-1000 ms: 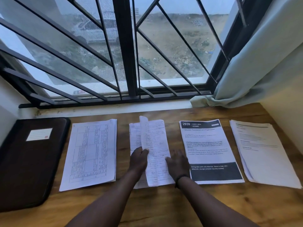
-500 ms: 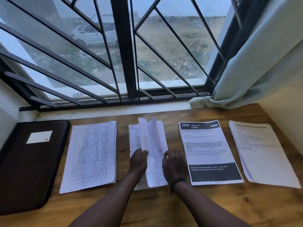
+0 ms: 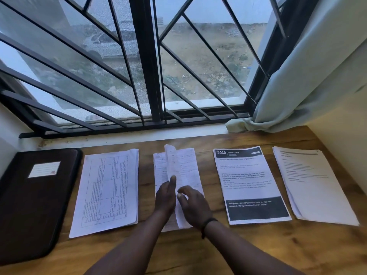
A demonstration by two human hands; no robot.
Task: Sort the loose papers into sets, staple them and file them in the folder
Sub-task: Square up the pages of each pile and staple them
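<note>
Four paper piles lie in a row on the wooden desk (image 3: 258, 251): a table-printed pile (image 3: 107, 191), a handwritten pile (image 3: 188, 165), a printed sheet with black header and footer bands (image 3: 248, 175), and a plain text pile (image 3: 313, 183). A dark folder (image 3: 29, 205) with a white label lies at the far left. My left hand (image 3: 165, 197) pinches a sheet of the handwritten pile and holds it raised on edge. My right hand (image 3: 194, 205) rests on that pile beside it, fingers bent toward the raised sheet. No stapler is in view.
A barred window (image 3: 151, 76) and its sill run along the back of the desk. A pale curtain (image 3: 307, 76) hangs at the back right, its end lying on the desk corner. Walls close in the desk on both sides.
My right hand slid left across the handwritten pile until it nearly meets my left hand, its fingers curling in. The raised sheet stands more upright. The other piles stayed put.
</note>
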